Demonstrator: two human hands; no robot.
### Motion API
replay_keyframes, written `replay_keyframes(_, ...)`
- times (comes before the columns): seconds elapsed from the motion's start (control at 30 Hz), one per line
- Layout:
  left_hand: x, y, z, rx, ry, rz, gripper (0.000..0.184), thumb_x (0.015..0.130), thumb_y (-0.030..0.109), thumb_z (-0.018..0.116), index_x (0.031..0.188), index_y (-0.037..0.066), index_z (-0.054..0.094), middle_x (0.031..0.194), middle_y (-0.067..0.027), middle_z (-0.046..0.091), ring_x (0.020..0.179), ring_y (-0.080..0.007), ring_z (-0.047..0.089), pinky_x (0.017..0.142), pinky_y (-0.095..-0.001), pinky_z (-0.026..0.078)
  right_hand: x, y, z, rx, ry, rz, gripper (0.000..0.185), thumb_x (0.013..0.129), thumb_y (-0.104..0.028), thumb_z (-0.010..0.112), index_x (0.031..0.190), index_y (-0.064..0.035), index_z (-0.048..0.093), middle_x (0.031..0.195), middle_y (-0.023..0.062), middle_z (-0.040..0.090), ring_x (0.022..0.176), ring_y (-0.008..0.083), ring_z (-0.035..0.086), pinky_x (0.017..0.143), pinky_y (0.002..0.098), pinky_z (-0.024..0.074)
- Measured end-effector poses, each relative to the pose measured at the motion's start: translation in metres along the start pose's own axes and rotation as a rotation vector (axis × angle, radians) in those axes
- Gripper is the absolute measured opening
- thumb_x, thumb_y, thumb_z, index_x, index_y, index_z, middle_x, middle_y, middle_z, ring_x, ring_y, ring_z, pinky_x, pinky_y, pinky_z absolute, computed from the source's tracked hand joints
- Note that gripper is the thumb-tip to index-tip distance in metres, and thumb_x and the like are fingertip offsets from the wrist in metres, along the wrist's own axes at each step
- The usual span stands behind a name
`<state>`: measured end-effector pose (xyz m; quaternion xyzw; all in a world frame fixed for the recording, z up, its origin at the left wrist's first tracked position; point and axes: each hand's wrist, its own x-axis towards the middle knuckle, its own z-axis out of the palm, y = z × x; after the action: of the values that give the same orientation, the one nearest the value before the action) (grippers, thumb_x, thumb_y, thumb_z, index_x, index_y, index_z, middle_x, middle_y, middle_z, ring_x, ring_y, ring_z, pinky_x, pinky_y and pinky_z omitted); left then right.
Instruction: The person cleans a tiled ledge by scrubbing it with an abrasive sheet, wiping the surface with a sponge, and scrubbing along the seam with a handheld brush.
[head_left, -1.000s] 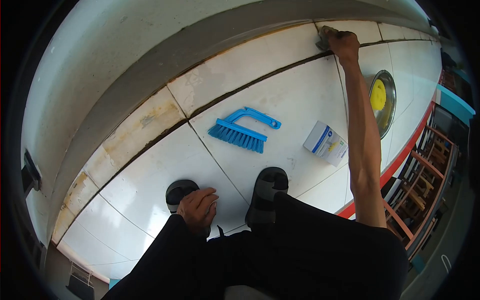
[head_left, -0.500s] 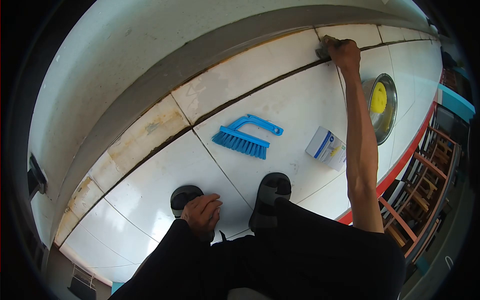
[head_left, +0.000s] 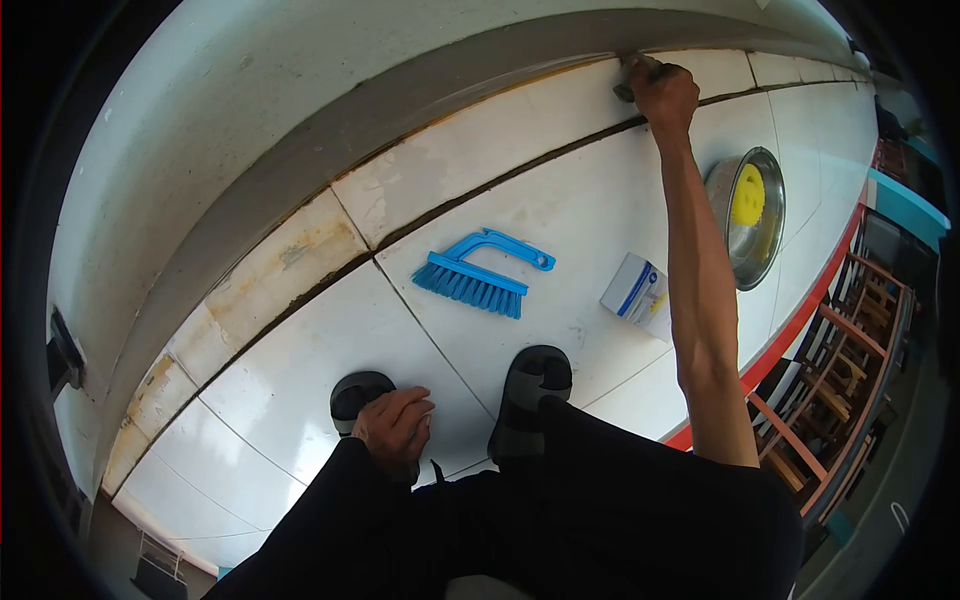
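Note:
My right hand (head_left: 664, 97) reaches far forward, closed on a dark grey-green pad (head_left: 625, 90) pressed against the white skirting tile (head_left: 540, 100) at the wall's foot. The fingers cover most of the pad. My left hand (head_left: 396, 428) hangs over my knee, fingers loosely bent and slightly apart, with nothing in it. On the floor tiles between my feet and the wall lies a blue brush (head_left: 470, 278), bristles toward me. A white and blue box (head_left: 633, 290) is partly behind my right forearm. To that arm's right, a metal bowl (head_left: 770, 240) contains a yellow sponge (head_left: 748, 195).
A curved pale wall (head_left: 260, 110) with a grey lower band runs along the far side. Stained tiles (head_left: 290, 250) line its left part. My dark sandals (head_left: 525, 390) stand on the floor. A red edge (head_left: 780, 350) borders the floor at right, with wooden furniture (head_left: 840, 370) beyond.
My right hand has slid a little left and up along the skirting tile with the pad. The whole view has shifted slightly. My left hand stays on the knee.

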<state>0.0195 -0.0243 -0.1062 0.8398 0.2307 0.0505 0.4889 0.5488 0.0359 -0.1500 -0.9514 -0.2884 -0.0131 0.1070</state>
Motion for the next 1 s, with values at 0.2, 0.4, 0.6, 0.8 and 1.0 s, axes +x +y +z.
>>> replay_keyframes(0.2, -0.002, -0.004, 0.0, -0.016, -0.012, 0.008, 0.023, 0.07, 0.0, 0.07, 0.092, 0.003, 0.064, 0.102, -0.0122, 0.066, 0.083, -0.0271, 0.067, 0.071, -0.0359, 0.054, -0.001, 0.017, -0.006, -0.046, -0.079, -0.04, 0.043, 0.079, -0.037, 0.07, 0.076, 0.0055, 0.068, 0.078, 0.0266, 0.068, 0.081, 0.0409, 0.069, 0.074, 0.0458, 0.0548)
replay_keyframes(0.4, 0.003, -0.001, -0.004, -0.008, -0.046, 0.03, 0.019, 0.073, 0.0, 0.069, 0.091, 0.002, 0.063, 0.101, -0.0114, 0.065, 0.083, -0.0264, 0.068, 0.071, -0.0358, 0.056, 0.005, 0.013, -0.001, -0.055, -0.137, 0.05, 0.043, 0.08, -0.037, 0.068, 0.085, 0.0062, 0.068, 0.088, 0.0271, 0.069, 0.087, 0.0409, 0.069, 0.078, 0.0452, 0.0551)
replay_keyframes(0.6, 0.005, 0.008, -0.001, 0.066, 0.036, -0.004, 0.019, 0.072, 0.0, 0.069, 0.091, 0.003, 0.064, 0.101, -0.0114, 0.065, 0.083, -0.0266, 0.067, 0.072, -0.0365, 0.056, 0.007, -0.006, -0.005, -0.024, -0.147, 0.085, 0.04, 0.083, -0.037, 0.067, 0.078, 0.0022, 0.069, 0.08, 0.023, 0.07, 0.083, 0.0381, 0.07, 0.077, 0.0434, 0.056)
replay_keyframes(0.8, 0.003, 0.006, -0.003, 0.031, 0.008, -0.018, 0.02, 0.072, 0.0, 0.069, 0.091, 0.003, 0.064, 0.102, -0.0112, 0.065, 0.082, -0.0265, 0.067, 0.071, -0.0364, 0.056, -0.004, -0.003, -0.016, -0.172, -0.187, 0.044, 0.04, 0.083, -0.037, 0.067, 0.089, 0.0027, 0.068, 0.091, 0.0244, 0.07, 0.089, 0.0377, 0.069, 0.078, 0.0422, 0.0557)
replay_keyframes(1.0, 0.005, 0.005, -0.003, 0.057, -0.007, 0.017, 0.02, 0.072, 0.0, 0.069, 0.091, 0.003, 0.064, 0.102, -0.0113, 0.065, 0.081, -0.026, 0.067, 0.071, -0.036, 0.056, 0.009, -0.007, -0.007, -0.001, -0.221, 0.126, 0.04, 0.082, -0.037, 0.067, 0.079, 0.003, 0.068, 0.079, 0.0237, 0.07, 0.082, 0.038, 0.07, 0.076, 0.0427, 0.0563)
